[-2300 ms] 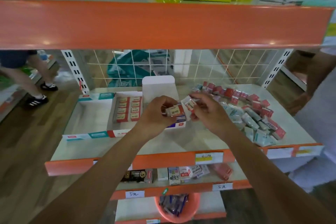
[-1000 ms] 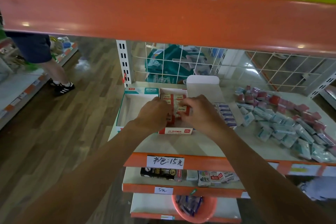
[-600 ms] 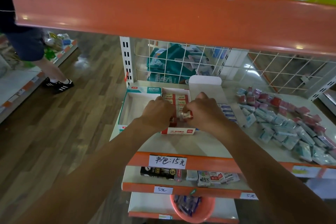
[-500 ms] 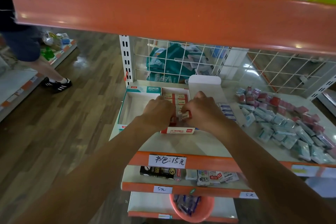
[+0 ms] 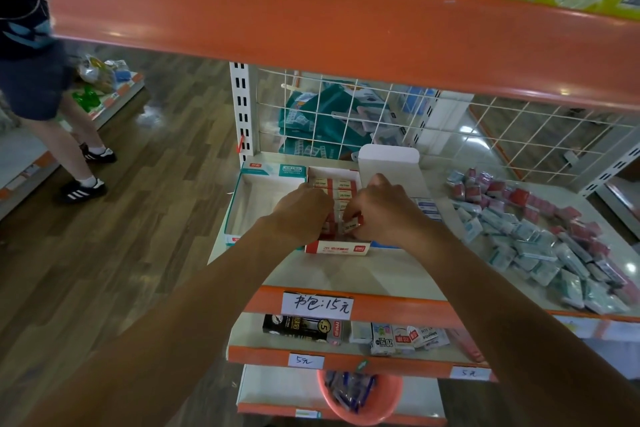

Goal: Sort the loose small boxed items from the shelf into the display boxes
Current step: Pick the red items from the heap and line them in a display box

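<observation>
Right hand (image 5: 384,211) pinches small box (image 5: 350,225) over red display box (image 5: 337,248), shelf (image 5: 363,274) front-left. Left hand (image 5: 299,213) fingers curled inside it, can't tell on what. Box looks light, stiff card, maybe slick wrap: grip the long sides.

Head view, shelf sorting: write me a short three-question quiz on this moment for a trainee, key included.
1. True or false: the teal display box is packed full of small boxes.
2. The loose pile of packets lies: A) right of the display boxes, B) left of them, C) inside them.
3. Fill in: the right hand pinches a small box over the ____ display box.
Key: 1 false; 2 A; 3 red.
</observation>
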Demonstrator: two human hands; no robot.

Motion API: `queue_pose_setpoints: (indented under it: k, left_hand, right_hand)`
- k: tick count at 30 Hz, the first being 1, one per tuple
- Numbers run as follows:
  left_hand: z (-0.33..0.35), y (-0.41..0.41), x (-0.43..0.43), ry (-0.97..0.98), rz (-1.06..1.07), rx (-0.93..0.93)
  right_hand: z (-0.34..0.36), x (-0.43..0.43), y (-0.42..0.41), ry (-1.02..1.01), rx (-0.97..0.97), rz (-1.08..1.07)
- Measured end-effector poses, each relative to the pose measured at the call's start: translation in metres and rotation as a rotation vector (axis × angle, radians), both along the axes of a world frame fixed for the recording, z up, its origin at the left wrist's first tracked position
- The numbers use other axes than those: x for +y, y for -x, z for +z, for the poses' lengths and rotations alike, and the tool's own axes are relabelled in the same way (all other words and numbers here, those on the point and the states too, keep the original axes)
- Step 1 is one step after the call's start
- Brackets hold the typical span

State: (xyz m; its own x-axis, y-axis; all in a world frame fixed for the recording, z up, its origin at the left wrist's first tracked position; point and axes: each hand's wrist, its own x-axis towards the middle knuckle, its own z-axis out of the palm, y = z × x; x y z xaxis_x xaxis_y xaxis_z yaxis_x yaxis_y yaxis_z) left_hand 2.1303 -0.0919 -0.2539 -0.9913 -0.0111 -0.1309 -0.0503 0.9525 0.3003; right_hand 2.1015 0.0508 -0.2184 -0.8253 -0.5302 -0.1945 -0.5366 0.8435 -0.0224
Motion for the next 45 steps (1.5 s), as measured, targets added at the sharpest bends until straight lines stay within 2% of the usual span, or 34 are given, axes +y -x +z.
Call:
queue_pose_setpoints:
  k: [17,25,30,35,40,45]
  left_hand:
    - [-0.007,0.001,-0.006,-0.034,-0.029,0.048]
    - [-0.009,0.005,-0.004,0.020,-0.027,0.035]
    - [-0.001,0.005,-0.006,0.078,-0.089,0.036]
    - [0.016,0.009,0.004,0.109,-0.114,0.187]
    - [0.026,0.020,0.044,0.121,-0.105,0.326]
    - [0.035,0.035,0.102,0.131,-0.185,0.360]
  right_hand:
    - [-0.013,0.000,0.012,0.031,-0.014,0.063]
    - [-0.020,-0.005,0.013,0.011,0.054,0.023]
    - [-0.020,0.003,0.013,0.085,0.050,0.046]
    - [-0.013,0.022,0.016,0.155,0.154,0.075]
    - [-0.005,0.068,0.023,0.159,0.244,-0.003]
    - [0.002,0.131,0.029,0.154,0.288,-0.119]
